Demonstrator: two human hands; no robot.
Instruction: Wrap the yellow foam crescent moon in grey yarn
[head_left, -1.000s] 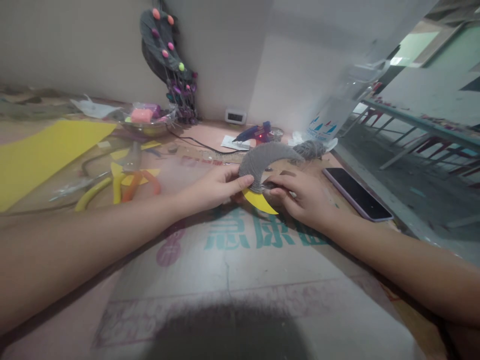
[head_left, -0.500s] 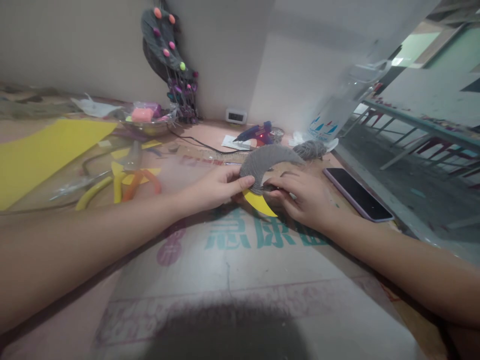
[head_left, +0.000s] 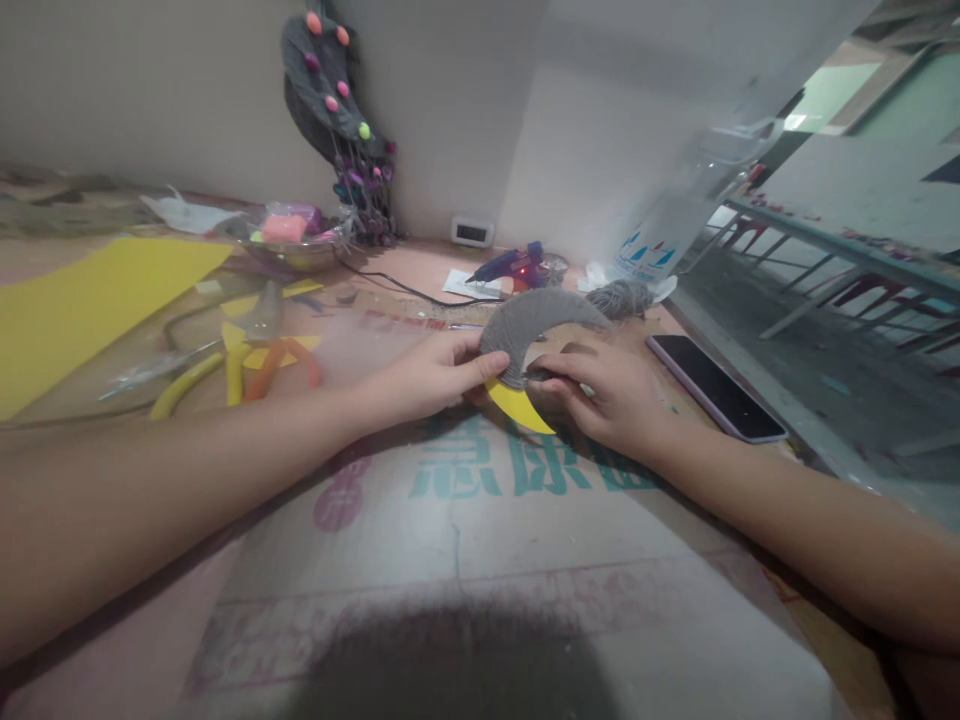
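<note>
While my left hand [head_left: 431, 378] grips the grey-wound crescent [head_left: 510, 335] over the desk [head_left: 427, 262], yellow end [head_left: 519, 408] exposed, my right hand's [head_left: 619, 400] fingers [head_left: 562, 366] are closed at its inner edge; whether they pinch any yarn, I cannot tell. Phone [head_left: 716, 388] noted near my right wrist.

Pale-grey plain wall [head_left: 450, 130] behind, partly shadowed. Right: grey floor [head_left: 862, 420], long blue-green table [head_left: 825, 238], dark-red stools [head_left: 862, 305] beneath, probably; blurry.
</note>
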